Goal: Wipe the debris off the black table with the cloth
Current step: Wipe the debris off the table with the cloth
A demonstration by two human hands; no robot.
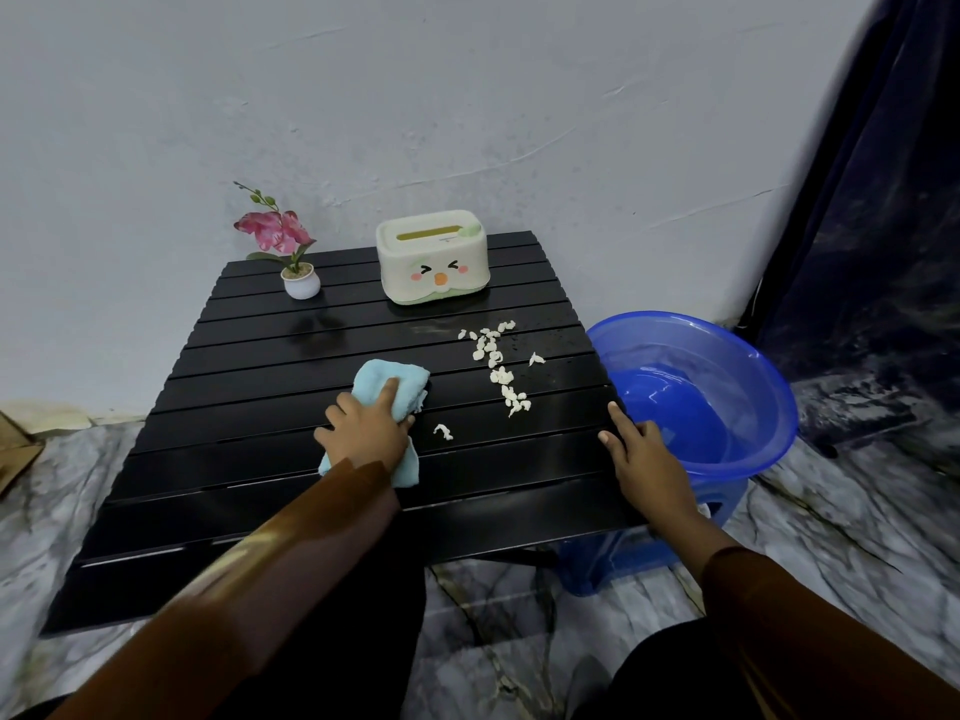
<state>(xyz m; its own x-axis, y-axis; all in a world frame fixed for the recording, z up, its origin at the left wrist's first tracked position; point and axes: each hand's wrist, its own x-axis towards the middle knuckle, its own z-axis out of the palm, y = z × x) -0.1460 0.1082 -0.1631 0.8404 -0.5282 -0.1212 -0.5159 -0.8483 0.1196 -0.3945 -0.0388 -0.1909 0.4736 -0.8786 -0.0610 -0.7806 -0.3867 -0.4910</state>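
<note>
- A low black slatted table (pixel 249 459) fills the middle of the frame, set against a pale plastered wall (pixel 467 96).
- The left hand (pixel 363 433) lies flat on a light blue folded cloth (pixel 395 387) at the table's centre, fingers spread over it and pressing it down rather than pinching it.
- The right hand (pixel 641 459) rests open on the table's right edge, fingers apart, holding nothing.
- Scraps of white crumpled debris (pixel 496 361) trail down the table right of the cloth, apart from it; one loose scrap (pixel 443 431) lies just beside the left hand.
- A translucent blue plastic basin (pixel 748 366) stands at centre right, touching the table's edge; it appears to hold only a little clear water.
- A cream tissue box with a cartoon face (pixel 434 257) sits at the table's far edge; its slot shows no tissue.
- A small white pot (pixel 301 285) to its left holds a pink artificial orchid (pixel 275 233).
</note>
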